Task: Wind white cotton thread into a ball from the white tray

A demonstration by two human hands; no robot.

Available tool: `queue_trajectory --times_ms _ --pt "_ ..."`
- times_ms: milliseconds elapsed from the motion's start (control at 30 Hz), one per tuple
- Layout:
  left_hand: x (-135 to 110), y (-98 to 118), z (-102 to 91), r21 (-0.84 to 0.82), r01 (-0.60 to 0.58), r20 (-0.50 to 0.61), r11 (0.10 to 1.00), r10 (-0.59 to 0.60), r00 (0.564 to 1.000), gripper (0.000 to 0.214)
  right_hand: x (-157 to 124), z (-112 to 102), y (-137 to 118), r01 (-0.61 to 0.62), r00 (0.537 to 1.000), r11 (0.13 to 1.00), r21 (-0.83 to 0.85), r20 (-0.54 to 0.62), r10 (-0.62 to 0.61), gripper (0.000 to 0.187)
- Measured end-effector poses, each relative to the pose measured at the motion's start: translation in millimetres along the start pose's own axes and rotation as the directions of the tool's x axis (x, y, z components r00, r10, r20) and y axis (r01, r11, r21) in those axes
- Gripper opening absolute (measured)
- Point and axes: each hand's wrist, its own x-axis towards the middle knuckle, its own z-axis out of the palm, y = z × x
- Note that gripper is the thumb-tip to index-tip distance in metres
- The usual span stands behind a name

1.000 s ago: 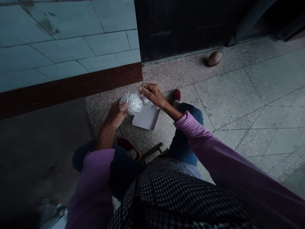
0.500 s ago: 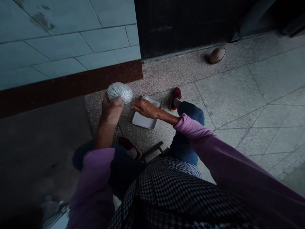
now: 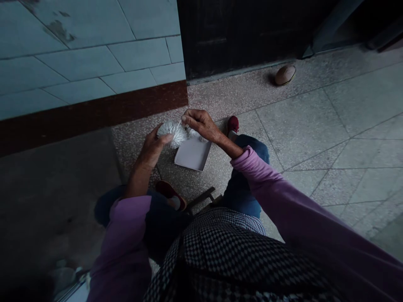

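Note:
My left hand [image 3: 153, 147] holds a fuzzy ball of white thread [image 3: 172, 134] up above the floor, its fingers curled against the ball. My right hand [image 3: 201, 125] is just to the right of the ball, and its fingertips pinch a thin white strand [image 3: 180, 124] rising from it. A small white tuft [image 3: 192, 133] shows under that hand. Below both hands lies a shallow white box [image 3: 192, 155], partly hidden by the tuft and my right hand.
Dark red shoes [image 3: 233, 125] and blue trouser legs [image 3: 247, 184] lie below my arms, with a checkered apron [image 3: 220, 251] against my body. A dark wooden stool rail [image 3: 201, 199] shows between my legs. A teal tiled wall [image 3: 94, 63], dark door [image 3: 239, 33] and brown oval object [image 3: 285, 75] stand ahead.
My right hand has risen from over the white box to the thread ball. The ball has dropped lower and shifted right, and my left hand has lowered with it.

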Motion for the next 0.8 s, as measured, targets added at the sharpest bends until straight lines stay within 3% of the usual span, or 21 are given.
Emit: queue_trajectory --times_ms 167,300,467,600,733,800 --pt "-3.9 2.3 9.9 -0.161 0.074 0.019 0.984 -0.072 0.997 0.065 6.3 7.3 12.2 -0.077 0.996 0.997 -0.026 -0.052 0.076 0.055" --pt "-2.5 0.1 8.7 -0.245 0.059 0.027 0.968 -0.054 0.998 0.078 3.9 21.7 17.0 -0.091 0.996 0.995 -0.027 -0.002 0.091 0.055" --pt "2.1 2.2 9.2 -0.273 -0.041 -0.025 0.961 0.036 0.999 0.085 -1.8 38.0 13.2 -0.166 0.972 0.960 -0.226 0.127 0.198 0.046" --pt "8.7 -3.4 6.1 -0.210 -0.097 -0.120 0.973 0.072 0.990 0.083 -11.7 44.5 3.1 -0.147 0.943 0.929 -0.340 0.236 0.235 0.037" --pt "13.9 -14.9 -6.2 -0.014 -0.176 -0.248 0.984 0.167 0.954 0.072 -22.5 45.0 -9.2 -0.080 0.922 0.956 -0.282 0.344 0.179 0.035" --pt "15.4 -18.3 -13.9 0.119 -0.159 -0.252 0.980 0.184 0.950 0.071 -24.3 40.8 -15.2 -0.059 0.911 0.973 -0.223 0.386 0.143 0.035"
